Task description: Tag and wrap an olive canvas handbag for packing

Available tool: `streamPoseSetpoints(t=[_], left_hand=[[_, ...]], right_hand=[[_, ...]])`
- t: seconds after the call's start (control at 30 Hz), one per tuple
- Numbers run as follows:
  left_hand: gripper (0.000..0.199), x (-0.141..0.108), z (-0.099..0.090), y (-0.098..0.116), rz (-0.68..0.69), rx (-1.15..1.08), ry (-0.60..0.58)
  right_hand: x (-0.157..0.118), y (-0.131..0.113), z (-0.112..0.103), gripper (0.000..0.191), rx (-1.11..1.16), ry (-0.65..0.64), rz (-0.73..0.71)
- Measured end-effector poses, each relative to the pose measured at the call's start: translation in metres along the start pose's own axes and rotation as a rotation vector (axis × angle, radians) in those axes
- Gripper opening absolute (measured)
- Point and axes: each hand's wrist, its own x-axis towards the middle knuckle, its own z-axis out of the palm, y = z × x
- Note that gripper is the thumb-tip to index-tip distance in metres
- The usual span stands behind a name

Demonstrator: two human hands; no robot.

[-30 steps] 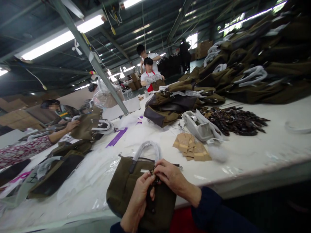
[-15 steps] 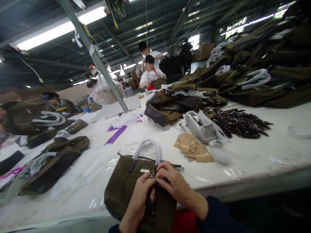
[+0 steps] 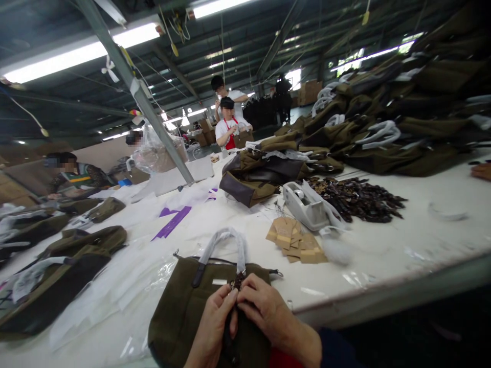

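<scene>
Both hands pinch a small dark mottled charm (image 3: 238, 280) between thumbs and fingertips, close together at the base of a bag handle. The left hand (image 3: 210, 327) and the right hand (image 3: 268, 312) are both closed on it, and a dark strap (image 3: 230, 342) hangs down from the grip. The charm sits on an olive canvas tote bag (image 3: 184, 312), which lies flat at the tabletop's front edge, with its plastic-wrapped handle (image 3: 224, 245) arching up. A zip line runs along the bag's top, and its inside is hidden.

Clear plastic sheets (image 3: 115, 286) lie beside the bag on the white tabletop (image 3: 383, 266). Farther along are kraft paper tags (image 3: 295, 240), a grey tape dispenser (image 3: 307, 207) and a loose heap of dark charms (image 3: 355, 199). Olive bags with brown trim (image 3: 249, 179) lie beyond, and a tall pile of olive totes (image 3: 402, 117) covers the far right. More bags (image 3: 65, 271) lie along the left. A co-worker in a red apron (image 3: 229, 128) stands at the far end of the table.
</scene>
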Motion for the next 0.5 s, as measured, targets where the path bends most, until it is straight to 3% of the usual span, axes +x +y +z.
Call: streamPoseSetpoints(t=[0.2,0.37,0.5], left_hand=[[0.045,0.003,-0.003,-0.003,-0.029,-0.029,0.013],[0.045,0.01,-0.01,-0.013,-0.07,-0.03,-0.027],[0.047,0.012,-0.011,-0.014,-0.055,-0.036,0.028]], right_hand=[[-0.002,-0.002,-0.007,0.013,-0.052,-0.04,-0.002],[-0.002,0.0,-0.036,0.013,-0.039,0.015,0.054],[-0.006,0.008,-0.06,0.009,-0.089,0.033,0.123]])
